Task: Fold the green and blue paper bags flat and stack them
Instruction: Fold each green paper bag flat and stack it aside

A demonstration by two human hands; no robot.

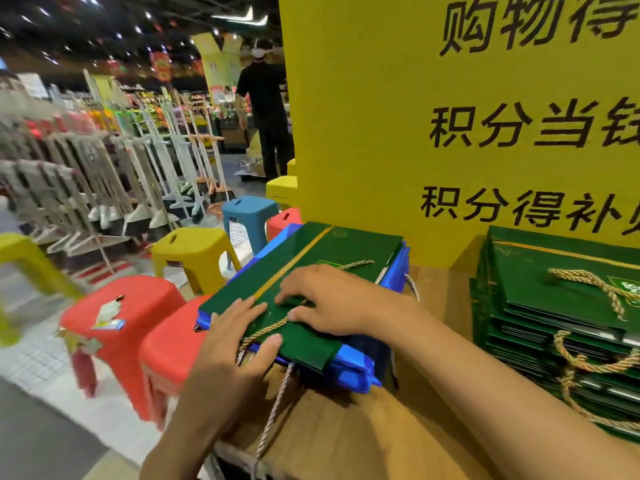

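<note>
Green bag (311,251) pressed flat atop blue bags (353,372)
I see left hand (239,341) and right hand (329,299) spread, gripping nothing. It's light, stiff, slick paper, so I'd take its edges.

I see a light wooden bench (363,441) with a big yellow sign board printed with black Chinese characters (381,133) standing along its far edge. Off the bench's left edge, plastic stools crowd a pale tiled floor (41,362): a red plastic stool (121,306) with paper labels lying on its seat, a second red one (166,348) just beside the bench's near left corner, a yellow stool (194,247) behind them, then a blue stool (249,209). Further left, white metal racks hung with mops and brooms (86,174) line the aisle, blurred. Down the aisle, a person in black clothes (266,109) stands facing away.
</note>
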